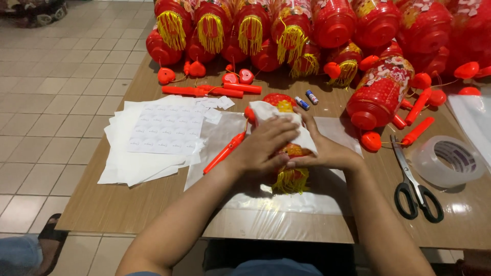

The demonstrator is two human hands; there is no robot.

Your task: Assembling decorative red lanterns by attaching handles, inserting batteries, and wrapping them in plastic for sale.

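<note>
- Lantern [291, 153], red with a yellow tassel at its near end, lies on its side at the middle of the tabletop [128, 204], partly wrapped in a white sheet [276, 115].
- Left hand [263, 145] has its grip pressed flat over the sheet and lantern, fingers curled across the top.
- Right hand [325, 151] has its grip closed round the lantern's right side, fingers pinning the sheet's edge.
- Clear plastic film [286, 202] lies under the lantern, spread toward the near edge.
- Just to the left lies an orange-red handle stick [225, 152]; beyond it, a stack of white paper with a sticker sheet [163, 130] on top.
- Two small batteries [307, 99] lie just behind the lantern.
- To the right are black-handled scissors [415, 189] and a roll of clear tape [450, 161], side by side.
- More red lanterns [332, 23] crowd the far edge, one on its side [381, 92] at the right.
- Brown wooden tabletop stands on a pale tiled floor [56, 92].
</note>
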